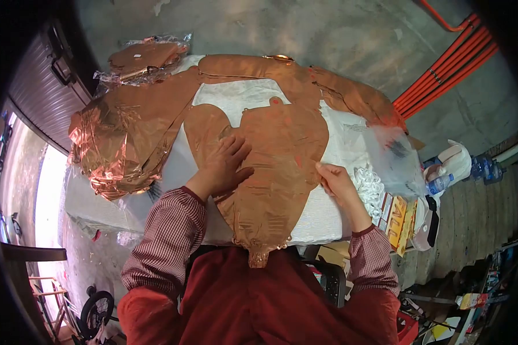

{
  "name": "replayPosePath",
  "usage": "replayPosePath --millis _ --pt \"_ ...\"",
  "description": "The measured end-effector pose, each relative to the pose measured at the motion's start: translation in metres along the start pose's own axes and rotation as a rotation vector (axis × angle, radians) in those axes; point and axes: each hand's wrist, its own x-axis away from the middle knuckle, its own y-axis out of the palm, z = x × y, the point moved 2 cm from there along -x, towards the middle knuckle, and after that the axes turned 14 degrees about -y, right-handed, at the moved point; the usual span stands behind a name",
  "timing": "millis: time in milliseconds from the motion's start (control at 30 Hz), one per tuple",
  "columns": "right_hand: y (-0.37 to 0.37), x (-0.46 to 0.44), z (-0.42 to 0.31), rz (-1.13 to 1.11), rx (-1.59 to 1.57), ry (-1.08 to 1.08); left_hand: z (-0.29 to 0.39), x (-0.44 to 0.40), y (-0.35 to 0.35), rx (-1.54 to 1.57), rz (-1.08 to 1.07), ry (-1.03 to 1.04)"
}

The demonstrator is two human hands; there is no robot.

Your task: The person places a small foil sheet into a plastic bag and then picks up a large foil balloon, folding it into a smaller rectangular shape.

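A flat, copper-coloured foil balloon [270, 155] lies spread over the white-covered table, its narrow neck hanging over the near edge. My left hand [223, 164] rests on its left part with the fingers spread. At the balloon's right edge, my right hand [335, 179] pinches the rim between thumb and fingers. Small tabs show along the outline near the bottom and the top. To the left lies a crumpled, shiny pile of copper foil [126, 138]. More flat copper foil pieces [242, 68] stretch along the far side of the table.
Plastic-wrapped copper foil packs [147, 57] lie at the far left. On the right are a clear plastic bag [388, 155], a bundle of white ribbon [369, 187] and a yellow printed box [398, 221]. Water bottles [441, 183] stand beyond the table, and orange pipes [443, 69] run along the wall.
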Motion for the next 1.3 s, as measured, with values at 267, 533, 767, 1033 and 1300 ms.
replayPosePath --millis 267,533,767,1033,1300 --pt "0.049 -0.021 -0.019 0.079 -0.566 -0.37 0.0 0.0 0.0 -0.023 -0.017 0.002" --pt "0.042 -0.062 -0.002 0.297 -0.713 -0.375 0.002 0.001 -0.002 -0.016 -0.037 -0.011" --pt "0.074 -0.082 -0.019 0.227 -0.416 -0.489 0.0 0.0 0.0 -0.035 -0.029 -0.02" --pt "0.101 -0.085 -0.011 0.103 0.769 -0.708 0.001 0.0 -0.002 0.001 -0.014 -0.016" --pt "0.049 -0.025 0.003 0.351 -0.494 -0.295 -0.007 -0.001 0.009 0.005 0.007 0.01"
